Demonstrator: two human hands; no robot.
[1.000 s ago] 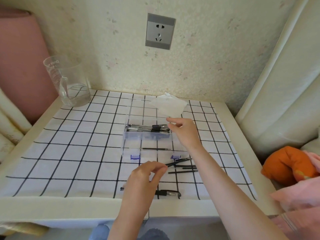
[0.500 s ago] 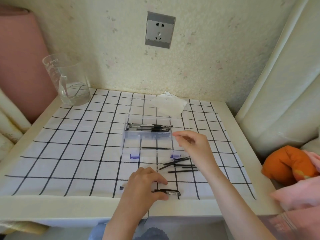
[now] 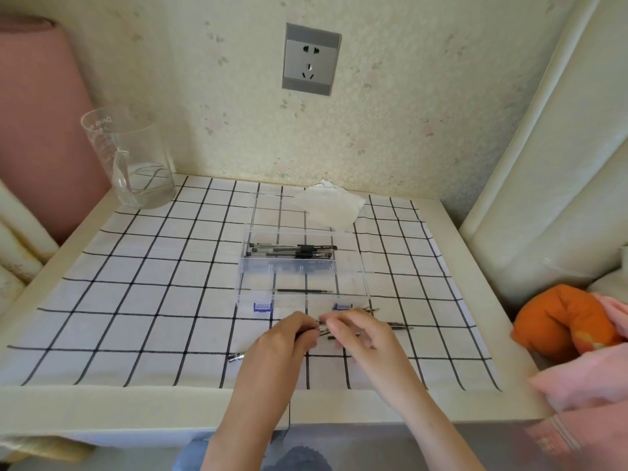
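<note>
Two hands meet over the near middle of the worktop [image 3: 85, 399]: the left hand [image 3: 283, 343] and the right hand [image 3: 362, 338], fingers curled, each pinch one end of a dark pen [image 3: 321, 329] held just above the checked cloth [image 3: 153, 300]; how much of it sits inside each grip I cannot tell. Near-left of the left hand lies a small metal pen tip [image 3: 236, 357]; right of the right hand, a few loose refills [image 3: 397, 326] rest on the cloth. Just beyond the fingers stands a clear box [image 3: 289, 268] with two purple latches [image 3: 262, 306] on its near wall. It holds a single refill [image 3: 304, 291] in its near compartment and several pens [image 3: 292, 249] in the far one. Farther back lies a crumpled tissue [image 3: 328, 207]; at the far left corner stands a glass jug [image 3: 136, 164].
</note>
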